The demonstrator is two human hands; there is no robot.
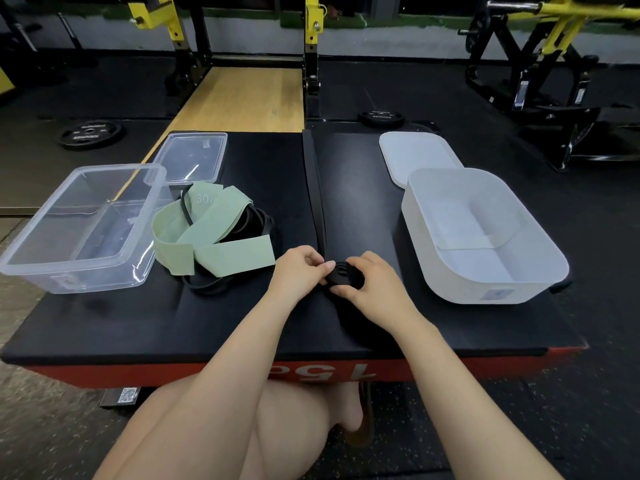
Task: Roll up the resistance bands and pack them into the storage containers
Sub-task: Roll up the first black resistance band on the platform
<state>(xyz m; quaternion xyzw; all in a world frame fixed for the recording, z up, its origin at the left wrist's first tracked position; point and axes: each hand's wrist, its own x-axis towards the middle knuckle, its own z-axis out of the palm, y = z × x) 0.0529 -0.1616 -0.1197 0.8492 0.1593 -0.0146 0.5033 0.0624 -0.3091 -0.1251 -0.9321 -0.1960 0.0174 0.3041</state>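
Rolling stage: left hand (300, 268) and right hand (372, 280) pinch black band (317, 188) coil, frame centre; next, wind remaining length tight.

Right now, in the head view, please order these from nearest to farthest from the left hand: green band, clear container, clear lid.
From the left hand:
1. green band, just to its left.
2. clear container, farther left.
3. clear lid, at the far left.
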